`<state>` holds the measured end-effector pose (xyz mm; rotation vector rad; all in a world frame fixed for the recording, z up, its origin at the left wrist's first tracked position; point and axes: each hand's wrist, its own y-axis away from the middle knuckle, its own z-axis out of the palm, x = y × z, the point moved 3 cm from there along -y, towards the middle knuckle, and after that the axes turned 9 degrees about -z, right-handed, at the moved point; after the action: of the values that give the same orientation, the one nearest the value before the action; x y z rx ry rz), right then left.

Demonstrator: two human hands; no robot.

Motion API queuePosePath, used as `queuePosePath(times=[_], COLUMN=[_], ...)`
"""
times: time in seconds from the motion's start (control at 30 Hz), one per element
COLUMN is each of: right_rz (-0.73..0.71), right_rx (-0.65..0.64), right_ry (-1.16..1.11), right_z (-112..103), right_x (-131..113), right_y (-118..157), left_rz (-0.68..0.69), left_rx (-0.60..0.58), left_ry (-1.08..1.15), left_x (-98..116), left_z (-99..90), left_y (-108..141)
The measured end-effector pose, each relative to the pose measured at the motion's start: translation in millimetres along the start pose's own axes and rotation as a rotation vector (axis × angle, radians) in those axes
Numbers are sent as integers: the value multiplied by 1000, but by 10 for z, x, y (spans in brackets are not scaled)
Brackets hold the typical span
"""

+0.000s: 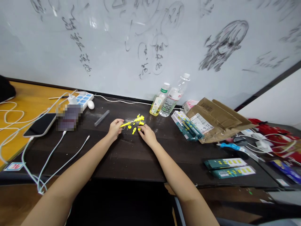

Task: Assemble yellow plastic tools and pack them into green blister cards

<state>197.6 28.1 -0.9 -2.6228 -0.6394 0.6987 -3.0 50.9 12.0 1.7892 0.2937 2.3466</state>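
Both bare arms reach forward over the counter [129, 157], angling inward from the lower corners. The left hand [115, 129] is closed in a pinch, its fingers curled and pointing toward the right. The right hand [147, 135] is palm down, fingers bent, the tips angled forward and left. The hands are near each other, not touching.

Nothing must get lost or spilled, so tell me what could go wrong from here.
The loose yellow pieces between the left hand and right hand could get brushed away. The clear tube might roll if knocked. The standing water bottle could tip if bumped, though its cap looks on.
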Motion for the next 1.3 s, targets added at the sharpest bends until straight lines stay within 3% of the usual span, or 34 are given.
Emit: queuePosePath(times=[0.13,0.3,0.37,0.57,0.73,1.3], right_rz=[35,152,175,127,133,123], right_rx=[41,387,455,404,443,336], right_ry=[-77,-700,-854,-917,-873,-893], right_z=[18,-216,-312,-394,-386,-388], right_x=[51,141,117,-23,7,-16], right_y=[-33,-73,-85,-90,-84,-97], left_rz=[-2,9,15,59,70,72], left_rx=[2,38,41,81,76,82], left_ry=[-41,-79,-95,-132,-140,-153], left_x=[7,12,3,4,21,8], left_z=[12,2,-4,-33,-30,-16], left_y=[7,-13,-21,-34,-33,-28])
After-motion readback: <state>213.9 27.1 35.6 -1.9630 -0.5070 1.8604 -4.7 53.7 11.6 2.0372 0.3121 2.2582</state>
